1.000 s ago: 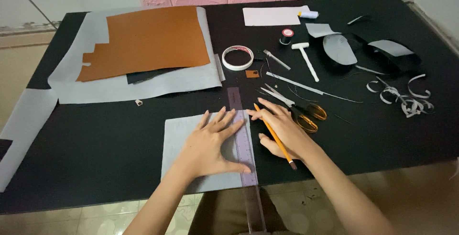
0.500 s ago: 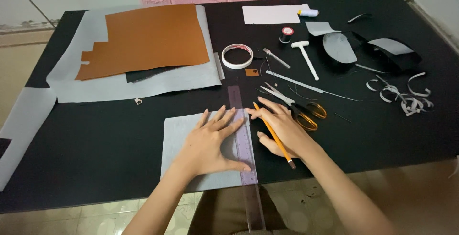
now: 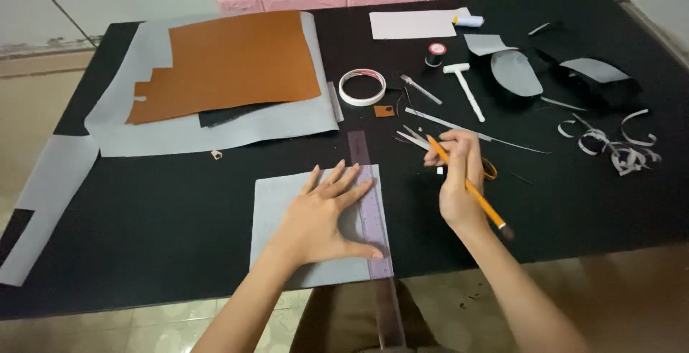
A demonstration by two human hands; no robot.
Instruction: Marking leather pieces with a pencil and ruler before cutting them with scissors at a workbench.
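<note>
Nearest the camera, the left hand [image 3: 323, 216] is laid flat with fingers spread, pressed down on a grey square sheet [image 3: 287, 202] and on the purple ruler [image 3: 375, 231] along that sheet's right edge; the thumb is stretched along the ruler. The ruler's near end is seen overhanging the edge of the black table [image 3: 143, 238]. Just to the right, the right hand [image 3: 457, 180] is held clear of the sheet, its fingers closed around an orange pencil [image 3: 470, 189], which is slanted with one end up by the fingertips and the other down past the wrist. Just beyond that hand, thin metal tools [image 3: 416, 137] are scattered. Farther back, a roll of white tape [image 3: 362, 86] and a small white hammer [image 3: 465, 89] are seen, with curled grey strips [image 3: 610, 145] off to the right. At the far left, a brown sheet [image 3: 230, 62] is spread over a larger grey sheet [image 3: 215, 127].
</note>
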